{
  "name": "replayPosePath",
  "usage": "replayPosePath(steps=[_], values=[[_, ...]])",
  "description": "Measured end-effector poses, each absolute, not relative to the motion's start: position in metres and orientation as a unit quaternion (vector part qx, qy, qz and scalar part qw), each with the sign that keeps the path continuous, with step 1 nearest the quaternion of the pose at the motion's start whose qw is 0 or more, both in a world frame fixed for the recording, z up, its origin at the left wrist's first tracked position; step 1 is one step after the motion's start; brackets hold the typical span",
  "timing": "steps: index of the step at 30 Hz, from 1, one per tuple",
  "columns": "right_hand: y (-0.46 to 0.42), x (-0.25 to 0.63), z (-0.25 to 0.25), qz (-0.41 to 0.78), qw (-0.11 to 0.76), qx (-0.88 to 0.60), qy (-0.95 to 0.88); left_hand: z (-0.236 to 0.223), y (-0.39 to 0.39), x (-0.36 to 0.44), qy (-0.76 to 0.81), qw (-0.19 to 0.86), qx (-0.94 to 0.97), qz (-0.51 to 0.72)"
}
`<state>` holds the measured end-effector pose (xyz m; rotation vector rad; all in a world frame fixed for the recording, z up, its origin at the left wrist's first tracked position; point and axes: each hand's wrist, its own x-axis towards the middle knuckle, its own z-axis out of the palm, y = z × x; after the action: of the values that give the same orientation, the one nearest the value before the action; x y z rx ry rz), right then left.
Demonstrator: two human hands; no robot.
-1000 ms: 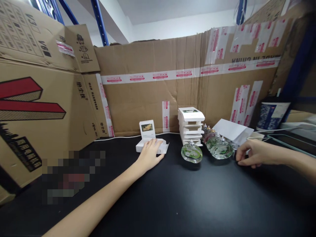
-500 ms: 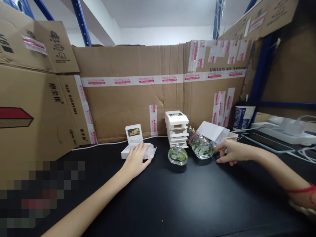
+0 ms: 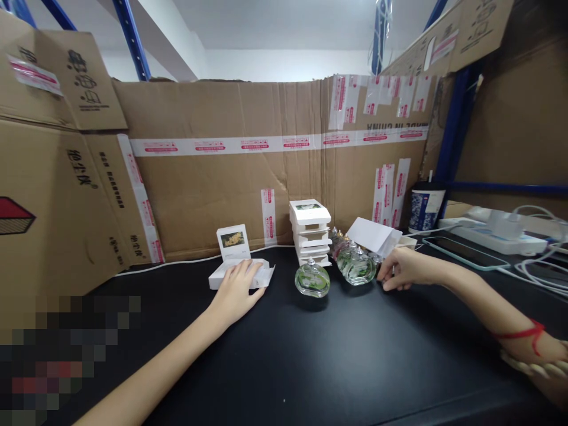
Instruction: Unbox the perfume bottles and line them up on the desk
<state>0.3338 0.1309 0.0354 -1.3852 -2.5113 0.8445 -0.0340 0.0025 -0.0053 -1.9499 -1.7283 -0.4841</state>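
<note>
Bottles of clear glass (image 3: 358, 270) stand close together on our black counter (image 3: 310, 361), to the right of a stack of white boxes (image 3: 309, 232). One single bottle (image 3: 313, 281), with green pattern and silver neck, stands before this stack, a little apart from the group. Farther to the left we have the open white box (image 3: 216, 279); its lid (image 3: 233, 241) is raised at the back and carries a small golden picture.

Our left hand (image 3: 235, 293) lies over this open box, with the fingers spread and touching it, not closed around it. Our right hand (image 3: 402, 270) is at the right end of the bottle group, with the fingers bent toward the thumb. We cannot tell if it grasps something there, because the fingertips are partly hidden. A red string (image 3: 526, 332) goes around our right wrist.

Behind the bottle group is a folded white paper (image 3: 371, 236). Farther to the right we see a blue and white cup (image 3: 425, 210) with straw, a phone (image 3: 464, 253) lying flat, and a white power strip (image 3: 528, 244). Cardboard wall (image 3: 208, 195) closes the back side.
</note>
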Motion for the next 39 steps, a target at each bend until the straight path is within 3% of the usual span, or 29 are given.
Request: replayPosePath(steps=[39], values=[[0.121, 0.331, 0.043, 0.294, 0.060, -0.438, -0.847, -0.004, 0.002, -0.033, -0.634, 0.236, -0.715, -0.179]])
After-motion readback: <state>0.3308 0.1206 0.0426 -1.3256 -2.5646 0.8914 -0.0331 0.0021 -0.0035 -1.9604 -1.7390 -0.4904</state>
